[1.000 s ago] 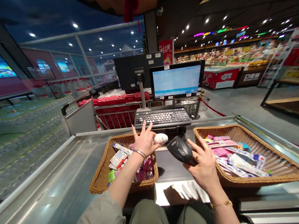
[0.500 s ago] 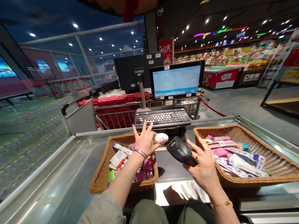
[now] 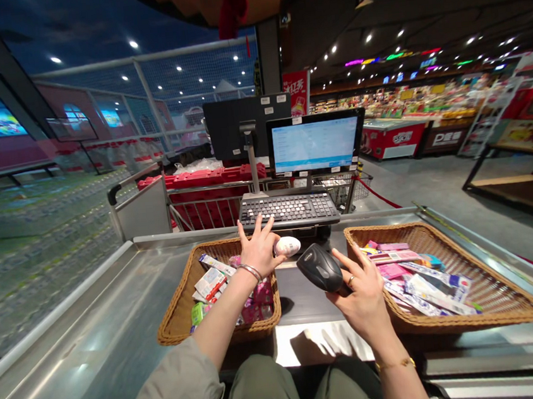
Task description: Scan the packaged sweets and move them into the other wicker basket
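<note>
Left grip (image 3: 257, 253)'s pinching a white item (image 3: 288, 246), right grip (image 3: 360, 291)'s wrapped round a scanner (image 3: 319, 268). Slim gap between, basket rims (image 3: 261, 328) near both.

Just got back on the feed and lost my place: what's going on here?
A person's left hand holds a small white item, and their right hand holds a black scanner, its head close to the item. Packaged goods lie in the left basket and more lie in the right basket. Beyond the hands are a keyboard and a lit screen.
</note>
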Demonstrator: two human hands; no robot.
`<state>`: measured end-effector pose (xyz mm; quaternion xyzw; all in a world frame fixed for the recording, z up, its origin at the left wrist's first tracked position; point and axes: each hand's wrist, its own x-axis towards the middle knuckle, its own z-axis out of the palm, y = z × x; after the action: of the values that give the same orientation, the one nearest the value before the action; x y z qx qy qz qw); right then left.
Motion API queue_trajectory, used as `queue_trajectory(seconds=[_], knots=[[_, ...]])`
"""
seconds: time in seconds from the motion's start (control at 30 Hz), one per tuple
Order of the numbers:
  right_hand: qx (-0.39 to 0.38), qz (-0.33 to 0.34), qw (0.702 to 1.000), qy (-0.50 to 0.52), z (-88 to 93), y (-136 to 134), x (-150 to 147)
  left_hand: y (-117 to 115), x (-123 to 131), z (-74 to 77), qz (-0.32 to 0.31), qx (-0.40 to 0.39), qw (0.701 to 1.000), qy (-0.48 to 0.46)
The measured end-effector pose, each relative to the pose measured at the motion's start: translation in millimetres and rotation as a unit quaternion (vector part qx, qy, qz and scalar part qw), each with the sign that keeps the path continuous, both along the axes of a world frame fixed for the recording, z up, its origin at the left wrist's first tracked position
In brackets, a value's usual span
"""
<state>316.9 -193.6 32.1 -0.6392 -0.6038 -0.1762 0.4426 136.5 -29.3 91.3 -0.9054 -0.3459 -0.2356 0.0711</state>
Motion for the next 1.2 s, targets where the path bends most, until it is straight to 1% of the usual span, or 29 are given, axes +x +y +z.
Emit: queue_trajectory(seconds=[0.4,0.87,1.2], knots=[[-0.001,0.004,1.000,0.006,2.8,0.3,0.2,-0.3,2.6,0.8,-0.007,0.000,1.000,-0.005],[-0.002,0.002,1.000,0.006,0.5,-0.5,1.4,2.0,4.7,-1.6,-0.012,0.010,1.000,-0.009],[0.003,-0.011,1.000,0.011,-2.2,-2.4,6.6,0.1,8.7,0.8,-0.010,0.004,1.000,-0.003]])
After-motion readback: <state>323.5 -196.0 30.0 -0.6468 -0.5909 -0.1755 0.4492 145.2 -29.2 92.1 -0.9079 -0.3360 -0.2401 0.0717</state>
